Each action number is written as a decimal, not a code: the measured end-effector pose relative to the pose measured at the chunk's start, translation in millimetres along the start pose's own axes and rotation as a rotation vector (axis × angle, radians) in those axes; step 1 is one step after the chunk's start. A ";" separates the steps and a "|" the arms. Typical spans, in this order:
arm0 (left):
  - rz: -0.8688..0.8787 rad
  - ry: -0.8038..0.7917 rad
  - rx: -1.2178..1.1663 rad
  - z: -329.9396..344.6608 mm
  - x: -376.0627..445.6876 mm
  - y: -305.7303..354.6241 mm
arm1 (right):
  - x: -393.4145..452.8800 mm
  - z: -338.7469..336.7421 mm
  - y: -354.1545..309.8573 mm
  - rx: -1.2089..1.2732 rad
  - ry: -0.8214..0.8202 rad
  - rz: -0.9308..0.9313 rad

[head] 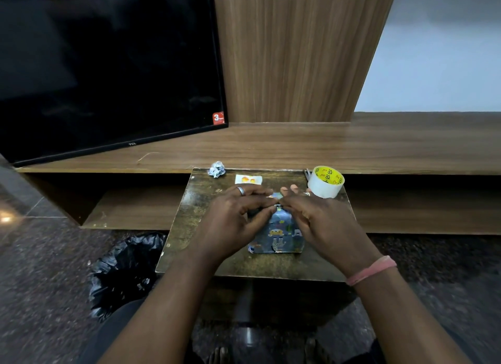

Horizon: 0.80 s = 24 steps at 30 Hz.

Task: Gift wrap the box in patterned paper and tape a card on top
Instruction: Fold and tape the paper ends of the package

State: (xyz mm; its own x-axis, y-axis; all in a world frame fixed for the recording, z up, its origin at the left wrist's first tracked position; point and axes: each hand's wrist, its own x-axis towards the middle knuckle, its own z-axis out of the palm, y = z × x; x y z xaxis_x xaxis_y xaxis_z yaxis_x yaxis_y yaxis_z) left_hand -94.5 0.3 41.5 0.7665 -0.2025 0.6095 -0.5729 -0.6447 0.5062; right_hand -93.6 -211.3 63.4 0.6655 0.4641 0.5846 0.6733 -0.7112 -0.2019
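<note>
Right at the middle of the small dark table [206,201] sits the box [279,236], already covered in blue patterned paper with cartoon animals printed on it, its near face turned to the camera. Both hands meet over its top edge: the left hand [238,214], with a ring on one finger, has its fingers curled down onto the top of the box, thumb and fingertips pinching at the paper there, while the right hand [317,220] comes in from the other side and pinches the same spot, its outer fingers spread loosely beyond. The fingertips of the two hands touch or nearly touch; what exactly lies between them is too small to make out. A pink band [371,270] circles the right wrist.

Behind the hands, near the far edge of the table, a small white card [249,179] with an orange picture lies flat. To its left is a crumpled ball of paper scrap [217,169], and at the far right corner stands a roll of clear tape [325,181] with a yellow printed core. A black television [108,70] leans on the wooden shelf unit [298,146] beyond, and a black bin bag [124,271] sits on the floor left of the table
</note>
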 end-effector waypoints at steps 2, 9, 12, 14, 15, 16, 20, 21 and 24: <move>0.033 -0.019 0.019 -0.2 -3.4 -1.2 | -2.4 0.6 4.2 0.064 -0.020 -0.011; -0.006 -0.041 0.038 5.3 -7.0 -6.6 | -14.0 5.8 11.0 0.114 -0.051 0.022; 0.021 -0.019 0.068 9.2 -9.3 -5.6 | -15.0 12.5 9.6 0.146 0.007 0.136; 0.047 0.004 0.094 11.3 -11.2 -4.7 | -16.8 20.4 5.4 0.221 0.055 0.185; 0.050 0.019 0.094 12.2 -12.2 -4.4 | -18.2 25.3 3.6 0.237 0.087 0.186; 0.049 0.033 0.089 13.0 -13.1 -4.1 | -20.4 29.0 2.2 0.242 0.118 0.179; 0.039 0.079 0.090 15.7 -15.7 0.1 | -21.3 29.1 0.5 0.268 0.208 0.187; 0.035 0.085 0.081 16.1 -16.4 0.5 | -20.7 27.6 -0.4 0.291 0.215 0.215; -0.004 0.102 0.035 17.5 -19.2 2.1 | -18.6 23.4 -1.7 0.357 0.206 0.316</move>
State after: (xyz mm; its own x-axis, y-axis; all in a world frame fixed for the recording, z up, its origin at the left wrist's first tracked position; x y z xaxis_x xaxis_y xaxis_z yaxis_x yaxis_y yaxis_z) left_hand -105.4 -10.1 20.2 0.7345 -0.1248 0.6671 -0.5578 -0.6709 0.4886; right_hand -99.6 -206.4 34.5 0.8011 0.1167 0.5871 0.5417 -0.5587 -0.6280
